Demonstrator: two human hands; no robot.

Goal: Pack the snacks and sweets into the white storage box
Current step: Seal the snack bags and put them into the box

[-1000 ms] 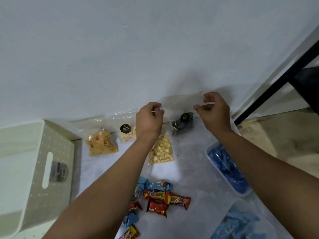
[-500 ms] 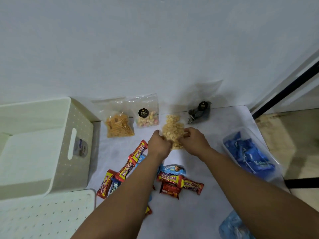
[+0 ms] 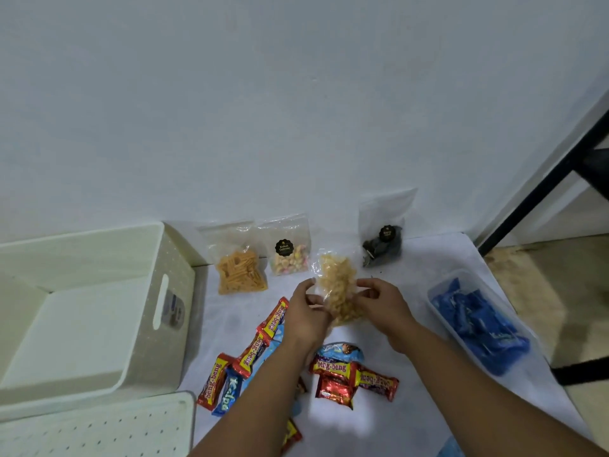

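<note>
Both hands hold a clear bag of pale yellow snacks a little above the white mat. My left hand grips its left edge and my right hand its right edge. The white storage box stands open and empty at the left. Against the wall lean a bag of orange sticks, a bag of coloured biscuits and a bag of dark sweets. Red beng-beng bars and blue wrapped bars lie near my forearms.
The box's dotted white lid lies at the bottom left. A clear tub of blue packets sits at the right edge of the mat. A black metal leg stands at the right, beside bare floor.
My hands came down from the wall, took hold of the yellow snack bag and lifted it slightly. The camera tilted down and left, so the box shows more fully.
</note>
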